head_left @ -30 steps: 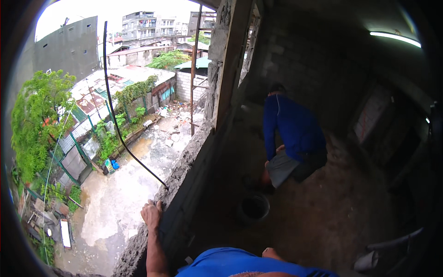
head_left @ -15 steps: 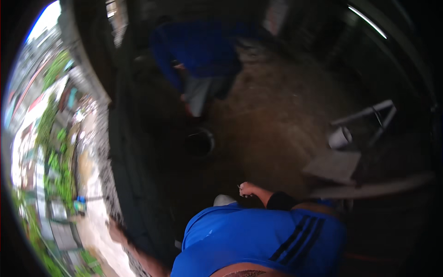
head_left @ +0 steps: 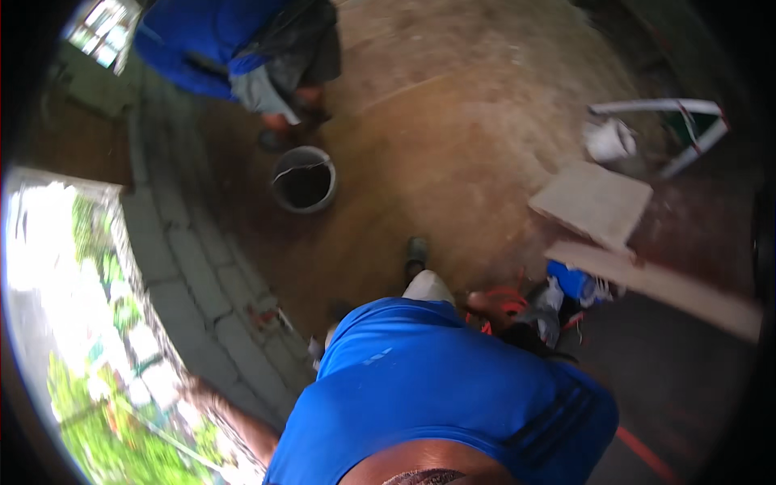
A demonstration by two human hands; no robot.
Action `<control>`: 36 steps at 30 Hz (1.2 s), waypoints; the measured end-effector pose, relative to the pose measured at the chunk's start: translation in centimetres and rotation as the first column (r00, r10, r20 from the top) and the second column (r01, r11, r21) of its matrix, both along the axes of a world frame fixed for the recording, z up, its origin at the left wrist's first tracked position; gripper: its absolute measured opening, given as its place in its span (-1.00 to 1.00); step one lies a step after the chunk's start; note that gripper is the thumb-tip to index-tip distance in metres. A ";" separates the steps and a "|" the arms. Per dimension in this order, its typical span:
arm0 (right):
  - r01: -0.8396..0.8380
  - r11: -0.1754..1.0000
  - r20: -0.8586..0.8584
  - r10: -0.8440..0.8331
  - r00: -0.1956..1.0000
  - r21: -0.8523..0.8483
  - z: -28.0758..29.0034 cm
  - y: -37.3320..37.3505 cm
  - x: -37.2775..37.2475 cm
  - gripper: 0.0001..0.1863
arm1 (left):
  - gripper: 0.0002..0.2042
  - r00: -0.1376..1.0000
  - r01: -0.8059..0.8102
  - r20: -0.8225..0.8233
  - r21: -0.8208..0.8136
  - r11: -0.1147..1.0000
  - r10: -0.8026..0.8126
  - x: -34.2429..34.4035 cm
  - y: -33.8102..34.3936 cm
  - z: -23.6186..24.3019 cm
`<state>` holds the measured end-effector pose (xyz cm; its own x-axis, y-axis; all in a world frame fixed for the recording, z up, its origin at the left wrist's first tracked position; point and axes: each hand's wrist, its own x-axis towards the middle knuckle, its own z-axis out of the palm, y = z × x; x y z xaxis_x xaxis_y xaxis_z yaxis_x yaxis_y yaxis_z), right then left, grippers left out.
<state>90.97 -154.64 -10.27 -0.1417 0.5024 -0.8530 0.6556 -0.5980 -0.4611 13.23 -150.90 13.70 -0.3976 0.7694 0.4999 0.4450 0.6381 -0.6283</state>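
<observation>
My left hand (head_left: 196, 389), smeared by motion, rests at the rough edge of the window opening beside the block wall (head_left: 182, 295); its fingers are unclear. My right hand (head_left: 482, 303) hangs at my right side, blurred, in front of some orange and blue items on the floor; whether it holds anything I cannot make out. My blue shirt (head_left: 420, 388) and a sandalled foot (head_left: 417, 252) show below me. A grey bucket (head_left: 285, 192) with a wire handle and dark inside stands on the floor ahead of me.
Another person (head_left: 206, 32) in blue bends beyond the bucket. At right lie a board (head_left: 590, 202), a long plank (head_left: 679, 295), a white pail (head_left: 606, 141), a triangular frame (head_left: 643, 107) and a blue container (head_left: 567, 277). The opening at left drops to an outdoor yard.
My view has swung from the yard down to the indoor floor and my feet. My left hand stays on the ledge. The other person and bucket now appear higher and further left.
</observation>
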 end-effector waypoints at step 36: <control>0.045 0.930 0.459 -0.222 0.860 0.365 1.7 25.4 48.8 -0.78 | -0.58 -0.208 0.745 0.930 -0.050 0.665 0.304 81.9 71.9 -26.1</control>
<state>139.74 -129.24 -8.53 0.3346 0.7488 -0.5722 0.7710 -0.5666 -0.2908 95.08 -78.99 -12.41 0.3395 0.7320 -0.5907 0.7810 0.1306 0.6107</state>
